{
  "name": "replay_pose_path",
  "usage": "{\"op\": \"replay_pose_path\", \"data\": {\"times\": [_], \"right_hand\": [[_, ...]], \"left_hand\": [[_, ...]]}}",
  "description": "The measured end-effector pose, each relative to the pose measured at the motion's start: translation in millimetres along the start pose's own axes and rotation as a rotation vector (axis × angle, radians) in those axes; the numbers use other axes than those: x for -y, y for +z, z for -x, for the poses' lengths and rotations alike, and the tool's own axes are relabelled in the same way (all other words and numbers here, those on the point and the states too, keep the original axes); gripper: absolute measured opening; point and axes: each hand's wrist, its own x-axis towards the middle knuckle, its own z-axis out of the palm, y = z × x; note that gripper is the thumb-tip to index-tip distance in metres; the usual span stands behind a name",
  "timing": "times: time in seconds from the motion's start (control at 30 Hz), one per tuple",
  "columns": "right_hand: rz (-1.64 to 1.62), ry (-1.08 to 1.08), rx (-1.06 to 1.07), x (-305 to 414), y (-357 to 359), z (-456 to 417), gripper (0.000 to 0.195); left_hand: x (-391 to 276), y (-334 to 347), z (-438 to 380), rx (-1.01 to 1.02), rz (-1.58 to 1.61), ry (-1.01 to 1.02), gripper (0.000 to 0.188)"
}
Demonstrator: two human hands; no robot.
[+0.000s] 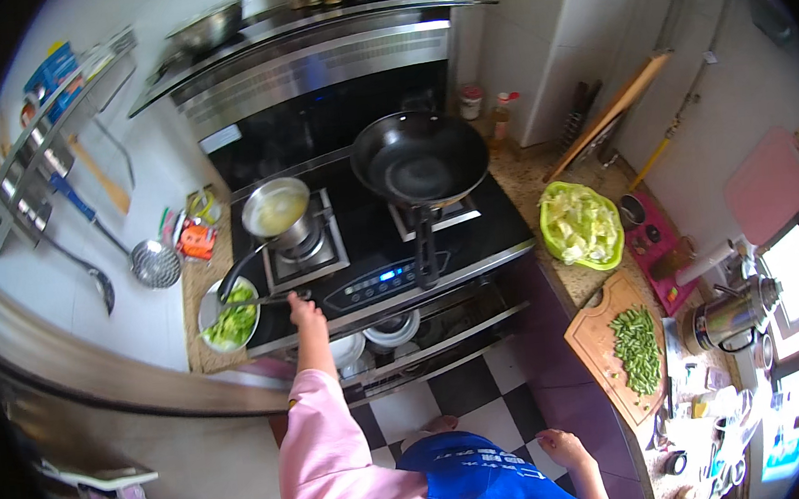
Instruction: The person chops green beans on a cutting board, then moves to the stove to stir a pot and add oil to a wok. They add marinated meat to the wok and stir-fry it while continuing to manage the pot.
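Observation:
My left hand grips the end of a long, thin metal utensil at the cooktop's front left. The utensil's other end reaches over a white bowl of green leafy vegetable. Behind it, a small steel saucepan with pale yellowish contents sits on the left burner, its black handle towards the bowl. A black wok rests on the right burner, with no food visible inside. My right hand hangs low beside my blue apron, fingers loosely curled, with nothing seen in it.
On the right counter are a green basket of torn pale leaves and a wooden cutting board with chopped green pieces. A steel thermos jug stands beyond. Below the cooktop, an open drawer holds dishes. Ladles and a skimmer hang at left.

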Motion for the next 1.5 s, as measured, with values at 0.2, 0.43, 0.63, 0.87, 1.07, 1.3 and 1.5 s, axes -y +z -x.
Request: {"op": "replay_pose_path", "data": {"times": [0.2, 0.43, 0.63, 0.87, 1.07, 1.3, 1.5], "right_hand": [[0.015, 0.04, 0.031, 0.5, 2.1, 12.1, 0.031], [0.012, -0.02, 0.078, -6.7, 15.6, 5.4, 0.031], [-0.007, -0.212, 0.045, -5.5, 16.6, -1.6, 0.03], [0.038, -0.438, 0.055, -21.1, 26.3, -32.7, 0.031], [-0.166, -0.646, 0.096, 37.8, 11.1, -34.6, 0.035], [-0.526, -0.741, 0.184, 99.8, 5.0, -11.0, 0.051], [-0.792, -0.739, 0.034, 85.4, 22.0, 9.0, 0.049]], "left_hand": [[-1.6, 16.1, -24.1, -0.046, 0.104, 0.199, 0.047], [-17.8, -13.6, 42.5, 0.0, -0.155, 0.65, 0.053], [-11.3, -59.3, 110.6, 0.073, -0.285, 0.844, 0.047], [78.8, -155.0, 172.1, 0.073, -0.429, 0.865, 0.042], [151.6, -226.9, 274.9, 0.244, -0.497, 0.808, 0.034], [202.2, -270.6, 300.2, 0.539, -0.767, 1.03, 0.035], [222.9, -265.2, 286.3, 0.897, -0.918, 1.449, 0.039]]}}
